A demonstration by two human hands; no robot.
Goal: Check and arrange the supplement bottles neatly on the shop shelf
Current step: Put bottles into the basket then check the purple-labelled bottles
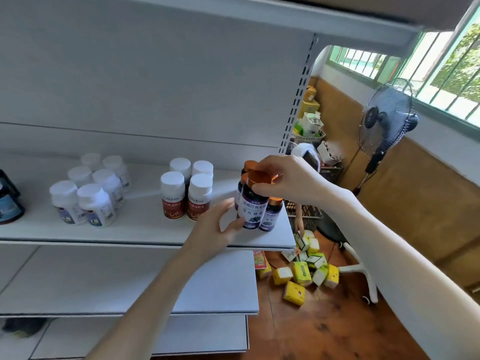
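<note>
A dark bottle with a purple label and an orange cap (253, 206) stands at the right end of the white shelf (145, 229), among other bottles of the same kind (271, 214). My right hand (283, 180) grips its cap from above. My left hand (218, 227) touches the bottle's lower left side with relaxed fingers. To the left stand several white-capped bottles with red labels (185, 196). Further left is a group of white bottles (88, 188). Dark bottles (9, 203) show at the left edge.
Bare white shelves (130, 281) lie below. On the wooden floor to the right lie several yellow and green boxes (304, 271). A standing fan (387, 118) is by the wall under the windows. Baskets with boxes (310, 131) are stacked behind the shelf end.
</note>
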